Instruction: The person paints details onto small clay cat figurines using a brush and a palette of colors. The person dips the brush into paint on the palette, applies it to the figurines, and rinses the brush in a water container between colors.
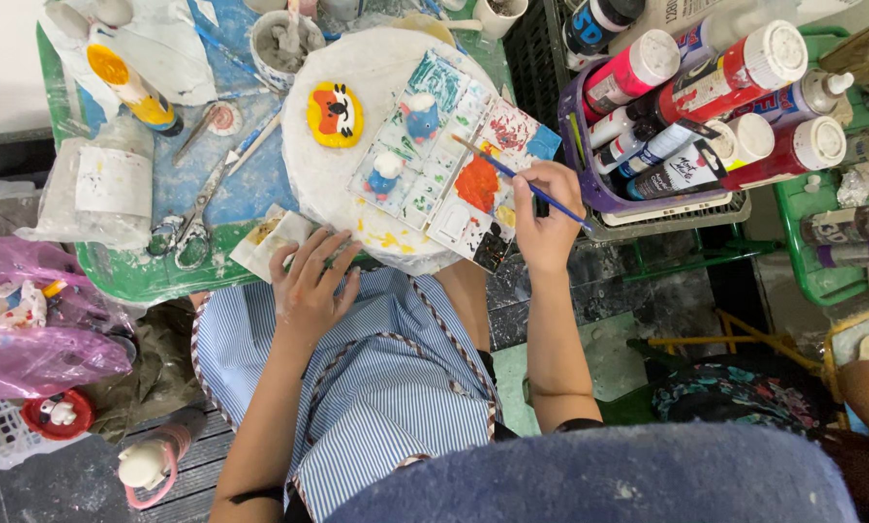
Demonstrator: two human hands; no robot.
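From the head camera, the right hand (548,218) pinches a thin blue-handled paintbrush (520,180). Its tip touches the messy white plastic paint tray (425,165) near an orange blob at 10 o'clock from the hand. The left hand (309,286) lies flat with fingers spread on the round white board's (338,184) edge. A yellow clay face (335,113) sits at 12 o'clock from it.
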